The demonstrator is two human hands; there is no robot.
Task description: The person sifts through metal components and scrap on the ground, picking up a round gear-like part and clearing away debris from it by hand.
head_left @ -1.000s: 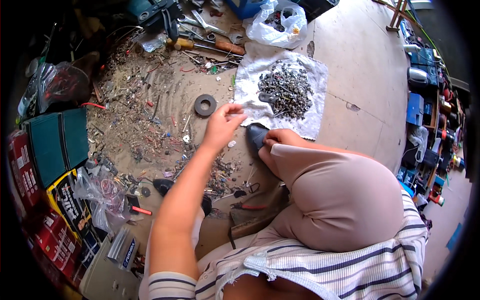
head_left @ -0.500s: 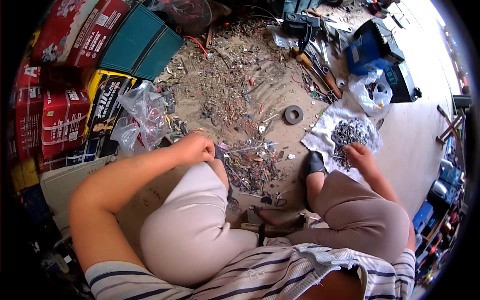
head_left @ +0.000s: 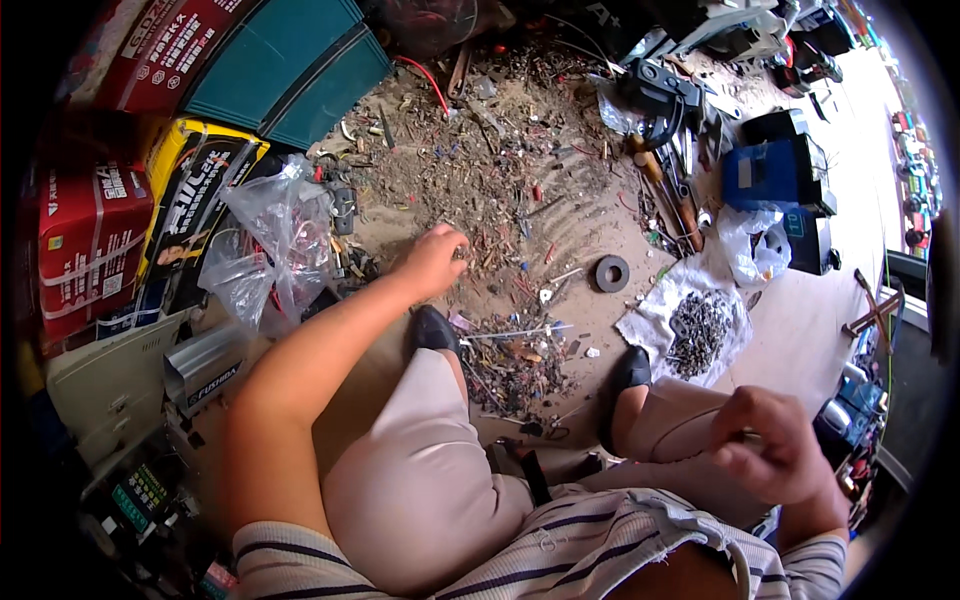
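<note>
My left hand reaches over the littered floor, beyond my left shoe. Its fingers are closed, and a small dark piece shows at the fingertips, too small to name. My right hand is raised above my right knee, its fingers curled in toward the thumb; whatever they hold, if anything, I cannot make out. In front of it, a heap of small metal parts, seemingly screws, lies on a white cloth. Between my shoes spreads a pile of mixed small scraps.
A black ring-shaped roll lies on the floor left of the cloth. Wrenches and wooden-handled tools sit farther off, beside a blue battery and a white plastic bag. At left are a clear bag and red boxes.
My right hand has left the metal parts and come up and back toward me. My left hand has moved forward from beside my knee, out over the floor debris. The view has shifted slightly.
</note>
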